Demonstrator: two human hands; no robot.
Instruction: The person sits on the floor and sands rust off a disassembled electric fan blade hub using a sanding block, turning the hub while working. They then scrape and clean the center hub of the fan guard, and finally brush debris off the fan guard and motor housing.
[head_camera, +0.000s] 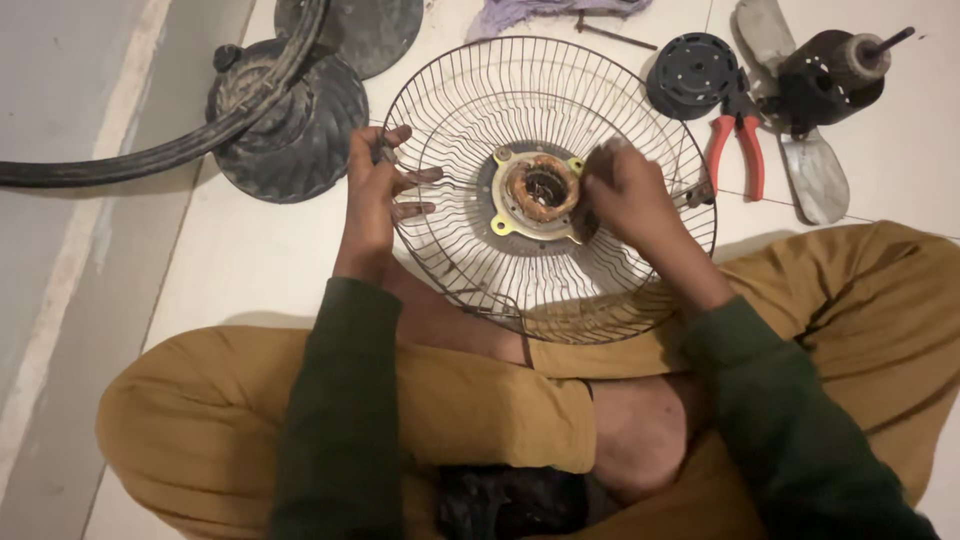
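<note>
A round wire fan guard (470, 110) lies on the white floor in front of my crossed legs. At its centre sits a motor stator (540, 190) with copper windings and a yellow-lugged metal frame. My left hand (378, 190) grips the guard's left rim, fingers curled through the wires. My right hand (625, 190) rests on the stator's right side, fingers closed against its dark edge.
Red-handled pliers (738, 150) lie to the right of the guard. A dark round cover (692, 72), a motor part with a shaft (835, 70) and a grey fan blade (815, 175) lie beyond them. The fan's round base (290, 125) and a curved black tube (150, 155) are on the left.
</note>
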